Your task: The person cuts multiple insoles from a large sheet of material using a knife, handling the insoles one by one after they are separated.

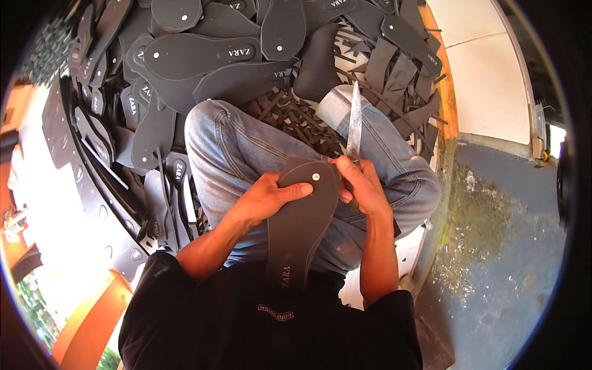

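Down low, sitting cross-legged in blue jeans, working over the lap. Lying heaped to the left and across the top, too many to count: dark grey sandal soles, each showing a small pale plug hole, likely piled within arm's reach. Pressing down near the middle, left hand, thumb stretched flat across the toe end of one dark sandal sole, fingers curled under its edge, apparently steadying it against the knee; that sole running lengthwise from the lap up to the hands, heel end toward the black shirt. Closing tight just to the right, right hand, fist wrapped round the handle of a single knife, blade pointing up and away from the body, probably so the edge meets the sole's rim. Lying scattered beyond the knees, thin dark offcut strips, again uncountable. Bordering the far right, a blue-grey stained floor and pale tiles.
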Available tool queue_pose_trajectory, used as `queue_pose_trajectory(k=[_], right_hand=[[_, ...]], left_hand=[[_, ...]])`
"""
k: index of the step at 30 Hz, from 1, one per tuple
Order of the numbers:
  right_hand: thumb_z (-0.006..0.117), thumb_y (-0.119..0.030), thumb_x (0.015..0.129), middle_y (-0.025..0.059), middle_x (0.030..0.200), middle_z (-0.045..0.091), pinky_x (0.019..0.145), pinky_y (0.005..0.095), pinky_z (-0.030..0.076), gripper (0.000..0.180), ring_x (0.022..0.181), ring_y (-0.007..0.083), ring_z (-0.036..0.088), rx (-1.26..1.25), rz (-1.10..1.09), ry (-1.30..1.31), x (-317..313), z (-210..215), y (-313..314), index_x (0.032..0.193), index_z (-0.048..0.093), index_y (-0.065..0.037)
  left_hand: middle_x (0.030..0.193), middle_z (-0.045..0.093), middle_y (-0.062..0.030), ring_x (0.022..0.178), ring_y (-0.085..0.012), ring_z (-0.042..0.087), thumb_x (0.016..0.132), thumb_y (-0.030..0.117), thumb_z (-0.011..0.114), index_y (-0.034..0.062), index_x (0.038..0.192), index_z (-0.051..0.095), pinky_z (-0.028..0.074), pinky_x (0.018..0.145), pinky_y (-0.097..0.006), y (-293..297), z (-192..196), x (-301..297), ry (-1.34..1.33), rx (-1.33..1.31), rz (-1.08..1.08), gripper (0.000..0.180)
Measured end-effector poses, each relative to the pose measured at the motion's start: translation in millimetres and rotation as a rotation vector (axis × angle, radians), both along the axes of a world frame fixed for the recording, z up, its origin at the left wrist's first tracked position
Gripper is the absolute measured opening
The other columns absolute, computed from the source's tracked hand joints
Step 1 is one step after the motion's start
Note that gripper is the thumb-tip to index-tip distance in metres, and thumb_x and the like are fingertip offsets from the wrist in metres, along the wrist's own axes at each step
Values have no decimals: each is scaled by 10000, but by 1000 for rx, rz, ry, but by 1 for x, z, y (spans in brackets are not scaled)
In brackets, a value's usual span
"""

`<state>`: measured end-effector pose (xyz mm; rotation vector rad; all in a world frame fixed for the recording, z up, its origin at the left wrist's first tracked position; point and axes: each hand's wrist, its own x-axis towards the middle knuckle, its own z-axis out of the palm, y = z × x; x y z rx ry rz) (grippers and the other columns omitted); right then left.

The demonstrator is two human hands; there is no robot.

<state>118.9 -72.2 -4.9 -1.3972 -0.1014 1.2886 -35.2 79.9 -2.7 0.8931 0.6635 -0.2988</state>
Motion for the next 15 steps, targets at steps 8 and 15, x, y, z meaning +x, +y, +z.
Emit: queue_pose_trajectory(k=[8,15], right_hand=[[669,-209,847,14,549,510,402,233,335,229,436,54,406,85,-668,-144,13,46,8,738,541,-54],[612,-208,891,69,580,586,420,226,327,252,443,72,431,51,-496,-406,-38,35,-1,718,545,-37]], left_hand=[[813,597,-81,675,-171,607,917,262,554,33,980,524,507,568,-279,-7,-22,38,-414,-159,316,239],[704,580,-29,482,-100,494,881,301,613,67,902,563,329,369,-218,-56,-12,63,-267,-211,532,240]])
